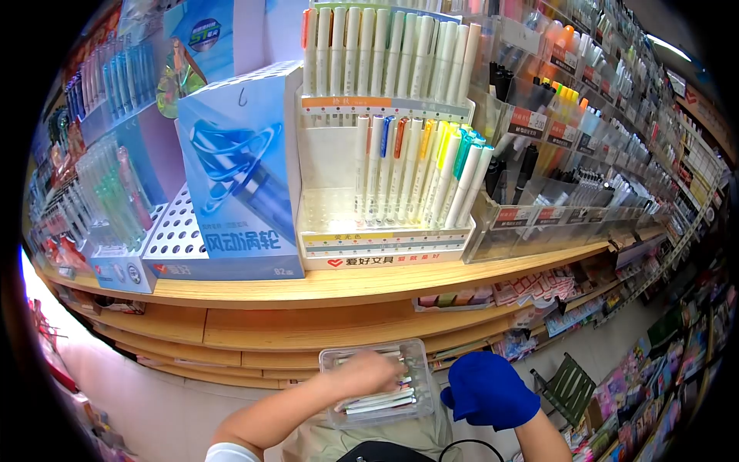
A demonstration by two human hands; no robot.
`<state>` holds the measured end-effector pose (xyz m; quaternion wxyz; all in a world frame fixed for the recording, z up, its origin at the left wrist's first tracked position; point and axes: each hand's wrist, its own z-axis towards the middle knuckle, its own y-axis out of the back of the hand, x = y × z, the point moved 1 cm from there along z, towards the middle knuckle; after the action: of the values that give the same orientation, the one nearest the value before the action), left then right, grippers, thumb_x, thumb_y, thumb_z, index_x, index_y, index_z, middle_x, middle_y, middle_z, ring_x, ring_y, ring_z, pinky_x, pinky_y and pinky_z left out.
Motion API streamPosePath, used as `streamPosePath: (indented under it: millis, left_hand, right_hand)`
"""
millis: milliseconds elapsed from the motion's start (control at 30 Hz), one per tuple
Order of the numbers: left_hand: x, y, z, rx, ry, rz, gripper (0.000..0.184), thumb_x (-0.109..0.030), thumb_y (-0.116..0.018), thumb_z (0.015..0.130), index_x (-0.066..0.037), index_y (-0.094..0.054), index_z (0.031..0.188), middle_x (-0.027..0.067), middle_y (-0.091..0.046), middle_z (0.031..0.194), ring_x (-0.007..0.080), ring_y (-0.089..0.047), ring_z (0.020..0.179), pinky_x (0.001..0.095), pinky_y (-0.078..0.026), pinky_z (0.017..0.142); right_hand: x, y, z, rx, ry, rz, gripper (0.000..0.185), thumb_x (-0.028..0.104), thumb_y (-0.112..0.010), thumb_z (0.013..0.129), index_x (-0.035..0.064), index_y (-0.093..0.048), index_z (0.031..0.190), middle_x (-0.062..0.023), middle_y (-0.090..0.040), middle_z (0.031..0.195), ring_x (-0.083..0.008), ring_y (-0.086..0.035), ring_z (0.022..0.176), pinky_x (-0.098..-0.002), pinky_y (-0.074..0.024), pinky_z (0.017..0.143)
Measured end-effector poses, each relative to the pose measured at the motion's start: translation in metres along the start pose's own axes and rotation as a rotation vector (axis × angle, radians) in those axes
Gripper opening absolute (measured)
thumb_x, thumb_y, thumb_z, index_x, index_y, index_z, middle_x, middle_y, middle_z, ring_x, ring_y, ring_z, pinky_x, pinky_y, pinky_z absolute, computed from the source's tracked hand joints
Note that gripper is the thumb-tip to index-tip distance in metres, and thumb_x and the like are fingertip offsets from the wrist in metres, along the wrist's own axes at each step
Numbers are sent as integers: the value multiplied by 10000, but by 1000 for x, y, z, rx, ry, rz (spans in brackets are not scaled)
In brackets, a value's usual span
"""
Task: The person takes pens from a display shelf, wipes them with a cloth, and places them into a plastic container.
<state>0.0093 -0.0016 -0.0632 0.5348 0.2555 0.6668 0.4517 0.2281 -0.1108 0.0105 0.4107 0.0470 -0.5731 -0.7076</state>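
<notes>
A clear plastic box sits low in front of me, over my lap, with several slim white pens lying in it. My left hand is bare and reaches into this box above the pens. Its fingers bend downward and are smeared, so any pen in them cannot be made out. To the right of the box is my right hand, covered to the wrist by blue fabric, a glove or a cloth. The fabric hides its fingers.
Ahead, a wooden shelf carries a white rack of markers, a blue display box and clear pen trays. Lower shelves sit beneath. A dark green folding stool stands at right.
</notes>
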Motion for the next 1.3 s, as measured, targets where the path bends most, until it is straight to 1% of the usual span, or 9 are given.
streamPosePath:
  millis: [67, 233, 333, 533, 700, 933, 1067, 1167, 1300]
  left_hand:
    - [-2, -40, 16, 212, -68, 22, 323, -265, -634, 810, -39, -552, 1027, 151, -620, 838, 356, -617, 791, 456, -487, 654]
    - [-1, -44, 16, -82, -59, -204, 425, -262, -612, 839, -23, -469, 1159, 198, -601, 940, 386, -606, 833, 468, -488, 694]
    - [24, -42, 14, -41, 124, -85, 378, -141, -566, 830, -11, -476, 1173, 214, -598, 1008, 380, -598, 927, 470, -487, 741]
    - [25, -58, 3, 353, 302, 110, 230, -62, -499, 820, -12, -589, 1025, 203, -620, 952, 352, -637, 877, 458, -511, 733]
    - [14, -40, 7, 45, 271, 130, 201, -111, -520, 820, -39, -573, 999, 219, -632, 923, 385, -629, 841, 478, -497, 693]
    - [-34, 25, 12, -116, 237, -57, 213, -231, -539, 882, -23, -574, 903, 197, -634, 793, 386, -625, 738, 497, -474, 635]
    - [-84, 103, 19, -870, -132, -98, 149, -25, -641, 799, -28, -576, 933, 137, -590, 774, 273, -598, 639, 322, -488, 563]
    - [-100, 166, 36, -1106, -105, 75, 328, -64, -663, 786, -34, -504, 1071, 130, -513, 895, 246, -541, 686, 347, -470, 591]
    - [-103, 234, 71, -1204, -34, 423, 305, -174, -645, 806, -59, -524, 1061, 148, -500, 947, 290, -575, 738, 383, -492, 632]
  right_hand:
    - [-5, -6, -6, -100, 19, 97, 256, 268, -688, 666, 82, -512, 651, -131, -505, 653, -342, -518, 641, -420, -415, 562]
    - [14, 5, 0, -29, -61, -137, 280, 270, -704, 673, 86, -499, 621, -122, -505, 642, -341, -510, 632, -409, -404, 550]
    - [28, 27, 4, 113, -175, -175, 179, 166, -693, 612, 103, -529, 650, -97, -534, 699, -319, -541, 689, -410, -431, 598]
    - [-3, 6, -9, -185, -108, 71, 234, 234, -691, 640, 101, -505, 589, -109, -499, 627, -337, -519, 635, -421, -409, 566]
    - [9, 14, -2, -34, -220, -196, 259, 233, -688, 648, 115, -476, 559, -104, -487, 588, -340, -506, 585, -428, -385, 510]
    - [7, 10, -9, -109, -185, -48, 243, 200, -678, 671, 124, -473, 566, -80, -475, 583, -305, -503, 572, -394, -384, 510]
    - [12, 14, -12, -72, -151, -12, 114, 142, -655, 672, 108, -548, 650, -84, -535, 665, -299, -533, 625, -384, -420, 563]
    - [11, -3, -23, -377, -50, 255, 142, 77, -641, 577, 97, -507, 620, -108, -500, 630, -343, -492, 607, -411, -382, 548]
    - [37, 18, -11, -366, -47, 224, 180, 68, -608, 590, 109, -433, 580, -104, -451, 600, -339, -461, 587, -415, -356, 533]
